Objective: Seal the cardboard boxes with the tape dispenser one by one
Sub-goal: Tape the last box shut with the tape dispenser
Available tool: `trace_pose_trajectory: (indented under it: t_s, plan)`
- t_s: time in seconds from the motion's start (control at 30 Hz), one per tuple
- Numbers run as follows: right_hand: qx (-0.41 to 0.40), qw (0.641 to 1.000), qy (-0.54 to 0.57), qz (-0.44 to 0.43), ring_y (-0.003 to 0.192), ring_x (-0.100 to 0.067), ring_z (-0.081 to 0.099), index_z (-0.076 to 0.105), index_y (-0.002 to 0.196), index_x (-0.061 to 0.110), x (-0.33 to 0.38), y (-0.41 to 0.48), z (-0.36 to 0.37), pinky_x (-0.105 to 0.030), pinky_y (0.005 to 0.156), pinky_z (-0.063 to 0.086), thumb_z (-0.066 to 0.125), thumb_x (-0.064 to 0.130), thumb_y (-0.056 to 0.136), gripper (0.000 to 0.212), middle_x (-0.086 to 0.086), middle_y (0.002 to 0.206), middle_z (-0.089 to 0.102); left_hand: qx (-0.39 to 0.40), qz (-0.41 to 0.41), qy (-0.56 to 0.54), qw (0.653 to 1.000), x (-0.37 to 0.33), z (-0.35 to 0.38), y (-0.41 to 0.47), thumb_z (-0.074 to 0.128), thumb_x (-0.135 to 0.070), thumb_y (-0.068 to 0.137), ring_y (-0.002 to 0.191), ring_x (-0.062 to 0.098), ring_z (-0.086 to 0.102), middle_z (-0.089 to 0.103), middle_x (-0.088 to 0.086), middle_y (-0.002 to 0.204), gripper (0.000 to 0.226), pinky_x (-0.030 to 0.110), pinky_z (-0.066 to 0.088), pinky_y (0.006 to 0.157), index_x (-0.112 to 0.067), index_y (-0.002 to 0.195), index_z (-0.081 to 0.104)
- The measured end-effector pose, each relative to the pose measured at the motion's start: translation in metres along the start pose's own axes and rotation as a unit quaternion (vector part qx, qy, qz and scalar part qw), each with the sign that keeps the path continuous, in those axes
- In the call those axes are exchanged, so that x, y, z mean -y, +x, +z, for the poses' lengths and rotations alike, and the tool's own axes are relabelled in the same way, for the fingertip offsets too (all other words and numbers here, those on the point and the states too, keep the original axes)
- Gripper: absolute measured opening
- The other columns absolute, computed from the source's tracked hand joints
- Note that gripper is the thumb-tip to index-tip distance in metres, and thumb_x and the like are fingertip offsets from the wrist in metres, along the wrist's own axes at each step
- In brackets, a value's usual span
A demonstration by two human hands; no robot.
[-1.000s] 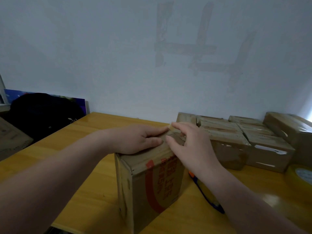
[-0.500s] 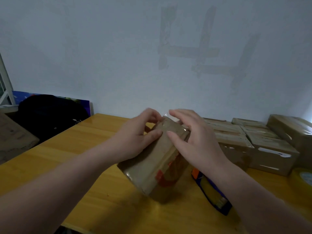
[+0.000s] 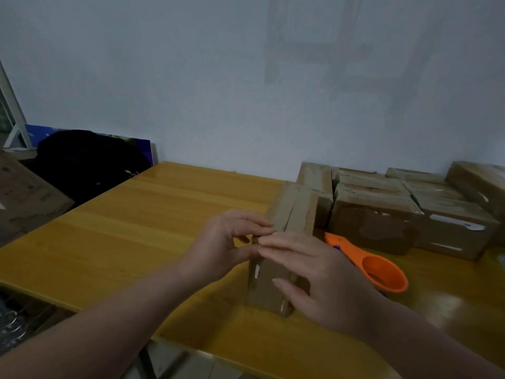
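A brown cardboard box lies lengthwise on the yellow wooden table, its top flaps meeting in a seam that runs away from me. My left hand pinches the box's near left top edge. My right hand holds the near end, fingers across the top edge and thumb on the near face. The orange tape dispenser lies on the table just right of the box, partly behind my right hand.
Several taped cardboard boxes stand in rows at the back right against the wall. Off the table's left side are a black bag and a large carton. The table's front edge runs below my forearms.
Both hands turned the box from standing upright, through a tilt, to lying lengthwise with the flap seam on top. The tape dispenser has come into full view.
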State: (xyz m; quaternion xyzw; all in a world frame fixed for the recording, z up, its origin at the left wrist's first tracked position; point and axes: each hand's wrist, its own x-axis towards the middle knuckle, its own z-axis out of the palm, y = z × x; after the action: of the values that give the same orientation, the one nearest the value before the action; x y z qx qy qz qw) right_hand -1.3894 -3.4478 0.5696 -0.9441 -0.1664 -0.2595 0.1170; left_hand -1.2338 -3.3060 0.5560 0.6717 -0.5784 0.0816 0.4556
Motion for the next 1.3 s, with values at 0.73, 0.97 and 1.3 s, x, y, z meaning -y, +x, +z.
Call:
trace_pose_trajectory:
  t_s: [0.73, 0.97, 1.3]
  plan:
    - [0.077, 0.97, -0.227, -0.033, 0.145, -0.021, 0.019, 0.025, 0.15, 0.015, -0.041, 0.001, -0.017, -0.039, 0.116, 0.013, 0.038, 0.067, 0.088, 0.082, -0.003, 0.157, 0.025, 0.024, 0.035, 0.005, 0.999, 0.003, -0.009, 0.007, 0.05, -0.045, 0.092, 0.091, 0.003, 0.062, 0.072, -0.006, 0.09, 0.04, 0.019, 0.041, 0.089, -0.013, 0.087, 0.075]
    - [0.084, 0.945, -0.3, -0.099, 0.146, -0.025, 0.014, 0.019, 0.151, 0.013, -0.046, -0.006, -0.004, -0.046, 0.115, 0.018, 0.036, 0.068, 0.089, 0.085, -0.006, 0.158, 0.015, 0.044, -0.114, -0.115, 0.986, 0.002, -0.01, 0.004, 0.018, -0.05, 0.095, 0.12, -0.002, 0.051, 0.064, -0.015, 0.121, 0.059, 0.017, 0.038, 0.1, -0.024, 0.117, 0.066]
    - [0.075, 0.863, -0.456, -0.203, 0.146, -0.029, 0.006, 0.019, 0.149, 0.016, -0.064, -0.023, 0.019, -0.05, 0.117, 0.003, 0.03, 0.066, 0.089, 0.079, -0.001, 0.157, 0.011, 0.103, -0.154, -0.105, 0.977, 0.009, -0.013, 0.005, 0.014, -0.06, 0.09, 0.132, -0.008, 0.034, 0.053, -0.019, 0.135, 0.066, 0.013, 0.023, 0.106, -0.03, 0.123, 0.063]
